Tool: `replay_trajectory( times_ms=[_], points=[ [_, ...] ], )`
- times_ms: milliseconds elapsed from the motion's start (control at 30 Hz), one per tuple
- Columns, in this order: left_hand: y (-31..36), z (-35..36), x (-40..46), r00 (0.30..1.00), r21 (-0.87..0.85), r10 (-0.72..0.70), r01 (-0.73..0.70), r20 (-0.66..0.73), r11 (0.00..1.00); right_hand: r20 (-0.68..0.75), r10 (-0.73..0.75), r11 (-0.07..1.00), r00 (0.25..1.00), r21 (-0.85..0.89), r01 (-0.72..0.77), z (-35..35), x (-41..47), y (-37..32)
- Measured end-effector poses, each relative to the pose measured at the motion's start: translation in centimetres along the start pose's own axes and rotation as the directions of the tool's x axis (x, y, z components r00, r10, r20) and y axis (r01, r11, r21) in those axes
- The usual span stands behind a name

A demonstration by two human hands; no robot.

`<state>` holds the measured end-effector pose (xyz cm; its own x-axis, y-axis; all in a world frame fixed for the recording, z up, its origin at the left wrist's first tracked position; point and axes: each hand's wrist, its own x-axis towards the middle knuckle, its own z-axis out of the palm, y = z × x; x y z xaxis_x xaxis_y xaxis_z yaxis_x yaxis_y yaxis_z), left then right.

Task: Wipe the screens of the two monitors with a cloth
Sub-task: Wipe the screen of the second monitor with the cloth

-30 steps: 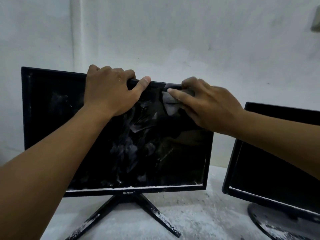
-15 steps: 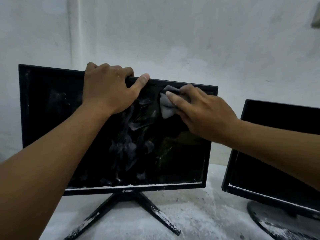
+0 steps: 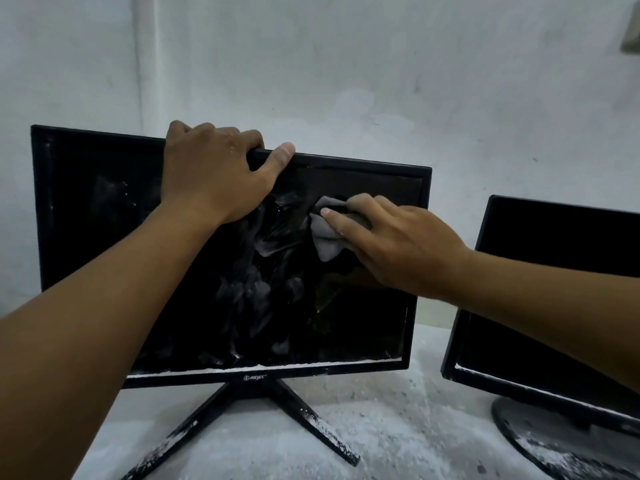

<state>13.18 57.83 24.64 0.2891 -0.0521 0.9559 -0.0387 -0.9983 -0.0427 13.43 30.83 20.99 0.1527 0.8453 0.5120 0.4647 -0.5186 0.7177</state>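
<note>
I see the left monitor [image 3: 207, 258] filling the centre and left of the frame, its screen streaked with pale smears through the middle. The second monitor [image 3: 554, 289] stands at the right edge, untouched I judge, part hidden by my forearm. Both sit on a dusty white counter [image 3: 398, 427]. My left hand [image 3: 214, 174] curls over the top bezel, its grip steadying the panel. My right hand [image 3: 391, 244] presses the grey cloth [image 3: 325, 237] against the upper right of that screen, fingers fairly straight. I am mid-wipe on the first screen; next I should sweep left and down across the smears. The cloth's size is hard to tell.
</note>
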Motion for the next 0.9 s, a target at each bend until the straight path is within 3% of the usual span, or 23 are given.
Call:
replay_trajectory(
  times_ms=[67, 133, 267, 333, 433, 500, 533, 600, 700, 767, 833, 900],
  points=[
    [0.1, 0.0, 0.0, 1.000, 0.005, 0.006, -0.006, 0.001, 1.000, 0.000, -0.049, 0.999, 0.999, 0.006, 0.049, 0.4, -0.7, -1.0],
    [0.3, 0.0, 0.0, 1.000, 0.011, 0.010, -0.010, 0.003, 1.000, 0.035, -0.221, 0.975, 0.975, 0.009, 0.221, 0.9, -1.9, -2.4],
    [0.4, -0.1, -0.1, 1.000, -0.002, 0.004, -0.004, -0.008, 1.000, 0.159, -0.510, 0.857, 0.845, 0.012, 0.515, 1.0, -3.5, -4.2],
    [0.4, -0.1, -0.1, 1.000, -0.005, 0.003, -0.003, -0.009, 1.000, 0.104, -0.470, 0.879, 0.876, -0.029, 0.475, 0.7, -2.5, -3.1],
    [0.2, -0.2, -0.2, 1.000, -0.001, 0.003, -0.003, -0.006, 1.000, 0.005, -0.142, 0.990, 0.990, -0.024, 0.142, 0.0, 0.0, -1.2],
    [0.3, -0.3, -0.1, 1.000, 0.001, 0.008, -0.008, -0.010, 1.000, -0.004, 0.000, 1.000, 1.000, -0.010, 0.000, -0.1, 0.5, -1.1],
    [0.4, -0.3, -0.1, 1.000, 0.003, 0.011, -0.011, -0.008, 1.000, -0.009, -0.012, 1.000, 1.000, 0.004, 0.012, 0.2, 0.2, -1.5],
    [0.5, -0.3, -0.1, 1.000, 0.001, 0.013, -0.013, 0.002, 1.000, 0.009, -0.175, 0.984, 0.985, 0.024, 0.174, 0.7, -1.1, -2.8],
    [0.4, -0.3, -0.2, 1.000, -0.003, 0.006, -0.006, 0.000, 1.000, 0.131, -0.468, 0.883, 0.874, 0.035, 0.468, 1.4, -3.4, -4.9],
    [0.4, -0.4, -0.3, 1.000, -0.010, -0.001, 0.001, -0.009, 1.000, 0.182, -0.539, 0.838, 0.823, 0.019, 0.545, 1.3, -3.7, -4.9],
    [0.4, -0.4, -0.2, 1.000, -0.006, -0.003, 0.003, -0.014, 1.000, 0.102, -0.445, 0.893, 0.890, -0.026, 0.450, 1.0, -2.5, -3.6],
    [0.3, -0.3, -0.2, 1.000, -0.002, 0.000, 0.000, -0.006, 1.000, -0.003, -0.185, 0.982, 0.983, -0.032, 0.185, 0.4, -0.5, -2.2]
  ],
)
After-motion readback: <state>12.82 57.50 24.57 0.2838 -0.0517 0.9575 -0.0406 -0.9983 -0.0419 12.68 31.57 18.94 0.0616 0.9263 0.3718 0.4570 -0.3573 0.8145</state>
